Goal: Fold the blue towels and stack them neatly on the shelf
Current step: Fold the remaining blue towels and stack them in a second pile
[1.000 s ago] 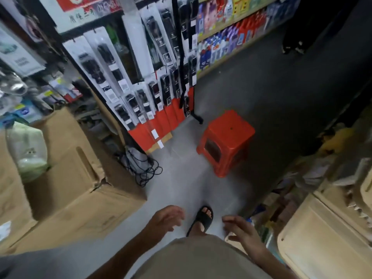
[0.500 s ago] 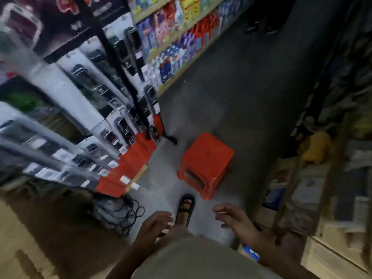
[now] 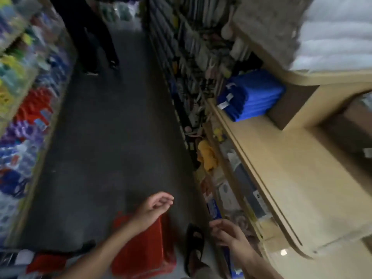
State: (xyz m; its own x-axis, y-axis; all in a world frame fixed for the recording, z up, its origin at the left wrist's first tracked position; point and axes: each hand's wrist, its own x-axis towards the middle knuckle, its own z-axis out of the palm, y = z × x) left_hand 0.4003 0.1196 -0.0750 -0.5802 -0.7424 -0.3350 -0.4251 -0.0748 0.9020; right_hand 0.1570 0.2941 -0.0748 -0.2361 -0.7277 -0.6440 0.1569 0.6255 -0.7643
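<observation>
A blurred view looks down a dim shop aisle from head height. Both bare forearms reach in from the bottom edge. The left hand (image 3: pixel 155 207) hangs in the air in front of a red stool (image 3: pixel 145 246), palm turned inward, its fingers loosely curled and slightly apart, holding nothing. The right hand (image 3: pixel 226 232) is lower and to the right, near the front edge of a pale wooden shelf (image 3: pixel 291 178). Its fingers are also relaxed and lightly bent, gripping nothing; the blur hides whether the fingertips touch anything. A foot in a dark sandal (image 3: pixel 194 243) stands on the grey floor (image 3: pixel 112 137) between the stool and the shelf unit. The blue towels (image 3: pixel 255 95) lie in a folded stack at the far end of the shelf, well apart from both hands, with small white tags showing on the side that faces the aisle. The stack sits under an upper board and just beside a brown upright panel (image 3: pixel 291 107). On the upper board rest a stack of white cloth (image 3: pixel 334 37) and something grey and fluffy (image 3: pixel 267 23). Below the shelf's front edge are packaged goods and a yellow item (image 3: pixel 207 156), too blurred to name. Racks of colourful goods (image 3: pixel 26 109) line the left side of the aisle. At the far end stands another person (image 3: pixel 94 37) in dark clothes, seen only from the legs down.
</observation>
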